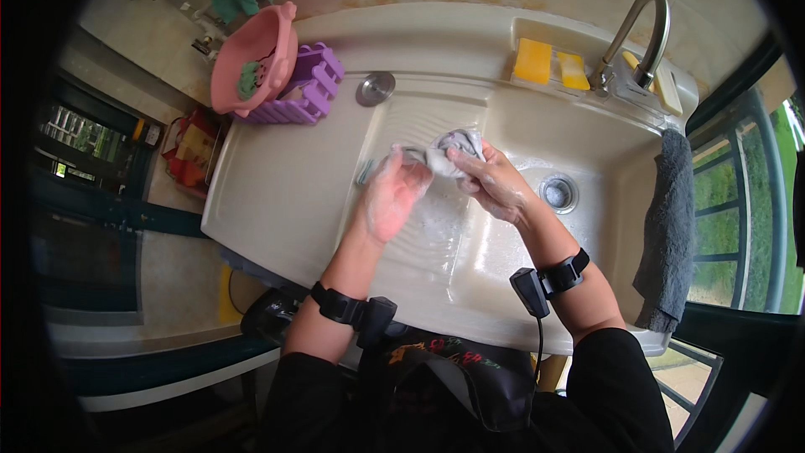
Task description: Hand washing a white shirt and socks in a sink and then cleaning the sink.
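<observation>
A wet, bunched light-grey cloth (458, 150) is held above the ribbed washboard part (434, 245) of a pale sink. My right hand (494, 182) grips its thicker, balled end, thumb across the front. The thinner, twisted end reaches my left hand (391, 198), where it lies between thumb and fingers; that hand is slightly blurred and its palm is turned up. Suds coat both hands. Just left of my left fingers, a small teal item (365, 172) rests on the board, partly hidden.
The basin drain (558, 193) lies right, below a curved metal faucet (657, 31). Yellow soap bars (533, 61) sit on the back ledge. A grey towel (666, 233) drapes over the right rim. A pink basin (251, 44) leans on a purple basket (314, 91) beside a metal drain stopper (376, 89).
</observation>
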